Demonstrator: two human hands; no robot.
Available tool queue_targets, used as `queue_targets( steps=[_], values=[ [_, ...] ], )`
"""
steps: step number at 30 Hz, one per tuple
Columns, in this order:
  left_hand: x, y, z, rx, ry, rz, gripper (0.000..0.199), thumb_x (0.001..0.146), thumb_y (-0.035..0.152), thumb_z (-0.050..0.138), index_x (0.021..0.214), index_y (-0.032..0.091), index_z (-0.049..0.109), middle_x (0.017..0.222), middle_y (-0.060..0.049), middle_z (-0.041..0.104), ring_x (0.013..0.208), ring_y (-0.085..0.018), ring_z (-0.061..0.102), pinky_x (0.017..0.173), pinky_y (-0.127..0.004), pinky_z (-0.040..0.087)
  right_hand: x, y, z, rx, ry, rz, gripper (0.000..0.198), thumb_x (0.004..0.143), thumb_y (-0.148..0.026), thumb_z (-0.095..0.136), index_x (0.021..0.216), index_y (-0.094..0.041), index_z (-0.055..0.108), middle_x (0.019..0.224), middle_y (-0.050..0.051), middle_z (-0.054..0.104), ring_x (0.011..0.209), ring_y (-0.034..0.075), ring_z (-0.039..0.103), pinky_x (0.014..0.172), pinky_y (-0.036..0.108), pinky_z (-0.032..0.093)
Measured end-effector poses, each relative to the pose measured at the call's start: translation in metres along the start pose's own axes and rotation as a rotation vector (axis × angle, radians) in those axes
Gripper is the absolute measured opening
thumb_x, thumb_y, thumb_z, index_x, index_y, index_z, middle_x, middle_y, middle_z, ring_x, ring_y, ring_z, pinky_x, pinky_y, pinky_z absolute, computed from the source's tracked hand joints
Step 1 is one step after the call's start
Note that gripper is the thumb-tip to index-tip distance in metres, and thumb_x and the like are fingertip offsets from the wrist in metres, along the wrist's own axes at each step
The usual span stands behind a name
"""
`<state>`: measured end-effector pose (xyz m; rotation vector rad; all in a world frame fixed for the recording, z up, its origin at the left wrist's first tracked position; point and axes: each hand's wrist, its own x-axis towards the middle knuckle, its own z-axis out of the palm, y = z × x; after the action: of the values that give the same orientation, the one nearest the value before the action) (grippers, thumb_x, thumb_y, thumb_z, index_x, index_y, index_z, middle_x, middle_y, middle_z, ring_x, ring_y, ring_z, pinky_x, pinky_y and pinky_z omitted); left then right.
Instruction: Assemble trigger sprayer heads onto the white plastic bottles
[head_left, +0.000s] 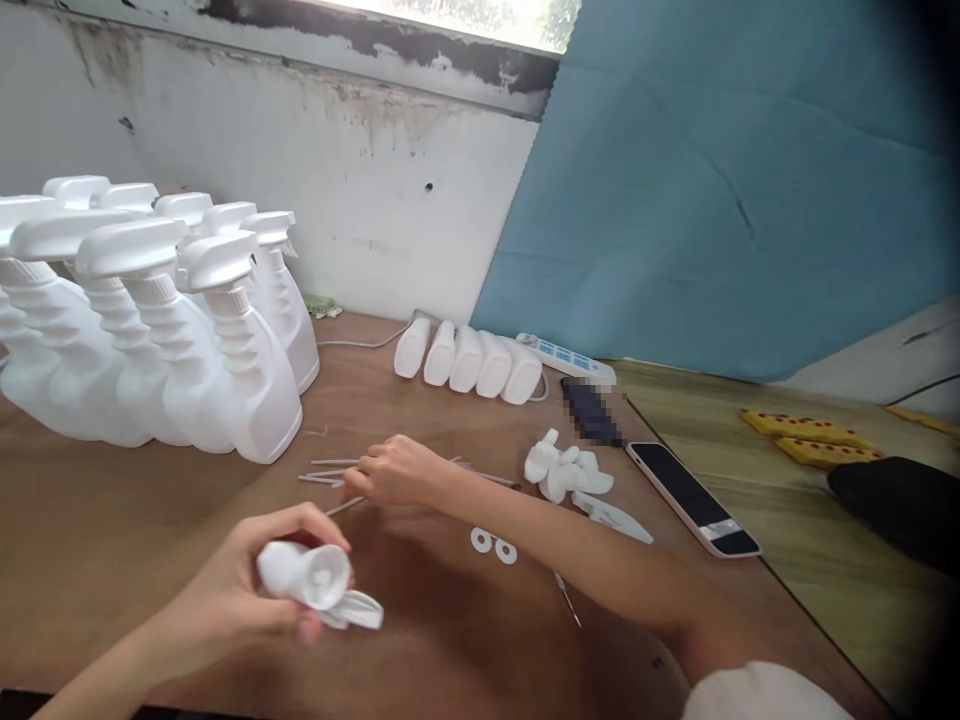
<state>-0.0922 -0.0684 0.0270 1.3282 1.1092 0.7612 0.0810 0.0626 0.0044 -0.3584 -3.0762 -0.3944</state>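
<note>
My left hand (244, 565) is closed round a white trigger spray head (324, 578), its round open collar facing me and the trigger pointing right. My right hand (394, 470) reaches across to thin white dip tubes (322, 478) on the table. Its fingertips are pinched on one tube, which slants down to the left towards the spray head without visibly joining it. Two flat white washers (506, 551) lie under my right forearm. Right of the forearm is a small heap of white spray head parts (562, 470).
Assembled white spray bottles (255, 380) crowd the left side. Several white bottle-shaped pieces (466, 360) line the wall by a power strip (570, 360). A phone (694, 500) and a dark pixelated item (591, 410) lie at the right edge; a thin metal tool (568, 600) lies nearer.
</note>
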Motion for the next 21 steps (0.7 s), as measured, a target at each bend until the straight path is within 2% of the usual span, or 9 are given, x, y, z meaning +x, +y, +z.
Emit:
queue_targets(
  steps=[2, 3, 7, 10, 13, 15, 17, 20, 21],
  values=[
    [0.015, 0.003, 0.02, -0.063, -0.15, -0.059, 0.039, 0.054, 0.029, 0.077, 0.081, 0.016, 0.052, 0.081, -0.003, 0.065, 0.07, -0.015, 0.057, 0.06, -0.022, 0.045, 0.015, -0.003, 0.001, 0.007, -0.012, 0.035, 0.036, 0.094, -0.038, 0.032, 0.082, -0.015, 0.056, 0.067, 0.004, 0.064, 0.061, 0.015, 0.062, 0.048, 0.022, 0.034],
    [0.021, 0.003, 0.029, -0.072, -0.175, -0.071, 0.039, 0.056, 0.027, 0.077, 0.082, 0.016, 0.05, 0.085, -0.003, 0.065, 0.074, -0.015, 0.058, 0.063, -0.023, 0.046, 0.02, -0.004, 0.001, 0.008, -0.016, 0.057, 0.035, 0.094, -0.038, 0.033, 0.083, -0.014, 0.056, 0.067, 0.005, 0.064, 0.06, 0.016, 0.062, 0.048, 0.022, 0.035],
    [0.041, -0.007, 0.055, 0.024, -0.159, -0.015, 0.034, 0.066, 0.026, 0.068, 0.094, 0.016, 0.052, 0.091, -0.004, 0.066, 0.082, -0.018, 0.059, 0.072, -0.029, 0.047, 0.015, -0.005, -0.009, 0.006, 0.003, 0.146, 0.039, 0.095, -0.04, 0.027, 0.091, -0.011, 0.054, 0.077, 0.008, 0.064, 0.063, 0.018, 0.064, 0.047, 0.023, 0.034],
    [0.052, -0.014, 0.063, 0.164, -0.134, 0.026, 0.026, 0.073, 0.03, 0.062, 0.095, 0.016, 0.06, 0.089, -0.003, 0.066, 0.083, -0.019, 0.058, 0.072, -0.028, 0.045, -0.017, -0.003, -0.026, 0.005, 0.092, 0.251, 0.041, 0.096, -0.037, 0.019, 0.089, -0.013, 0.052, 0.081, 0.007, 0.062, 0.068, 0.017, 0.064, 0.045, 0.023, 0.03],
    [0.064, -0.017, 0.065, 0.245, -0.113, 0.081, 0.025, 0.073, 0.033, 0.062, 0.092, 0.016, 0.063, 0.083, -0.001, 0.065, 0.077, -0.017, 0.056, 0.068, -0.025, 0.043, -0.068, -0.009, -0.043, -0.011, 0.138, 0.446, 0.032, 0.094, -0.026, 0.027, 0.077, -0.015, 0.051, 0.071, 0.003, 0.06, 0.062, 0.014, 0.062, 0.044, 0.023, 0.025],
    [0.072, -0.017, 0.065, 0.295, -0.087, 0.134, 0.026, 0.074, 0.036, 0.061, 0.092, 0.017, 0.063, 0.08, 0.0, 0.064, 0.07, -0.013, 0.053, 0.062, -0.022, 0.04, -0.105, -0.02, -0.049, -0.044, 0.043, 0.65, 0.026, 0.091, -0.021, 0.036, 0.071, -0.015, 0.051, 0.062, 0.003, 0.06, 0.057, 0.015, 0.062, 0.043, 0.024, 0.022],
    [0.081, -0.017, 0.065, 0.332, -0.067, 0.176, 0.027, 0.076, 0.038, 0.058, 0.093, 0.017, 0.062, 0.078, 0.001, 0.063, 0.065, -0.011, 0.049, 0.058, -0.021, 0.037, -0.135, -0.032, -0.05, -0.081, -0.126, 0.833, 0.019, 0.087, -0.019, 0.043, 0.071, -0.014, 0.053, 0.059, 0.005, 0.061, 0.052, 0.018, 0.062, 0.042, 0.024, 0.02],
    [0.096, -0.016, 0.069, 0.354, -0.054, 0.214, 0.027, 0.078, 0.039, 0.057, 0.094, 0.017, 0.062, 0.079, 0.0, 0.063, 0.065, -0.011, 0.049, 0.059, -0.021, 0.037, -0.161, -0.046, -0.043, -0.077, -0.303, 0.995, 0.01, 0.085, -0.016, 0.047, 0.087, -0.012, 0.056, 0.062, 0.008, 0.064, 0.053, 0.022, 0.063, 0.041, 0.024, 0.025],
    [0.102, -0.016, 0.071, 0.354, -0.05, 0.226, 0.028, 0.078, 0.038, 0.057, 0.095, 0.017, 0.061, 0.081, 0.0, 0.063, 0.066, -0.011, 0.05, 0.061, -0.021, 0.038, -0.166, -0.048, -0.04, -0.049, -0.325, 1.011, 0.015, 0.083, -0.014, 0.048, 0.097, -0.011, 0.055, 0.067, 0.01, 0.066, 0.057, 0.023, 0.065, 0.042, 0.024, 0.028]
  ],
)
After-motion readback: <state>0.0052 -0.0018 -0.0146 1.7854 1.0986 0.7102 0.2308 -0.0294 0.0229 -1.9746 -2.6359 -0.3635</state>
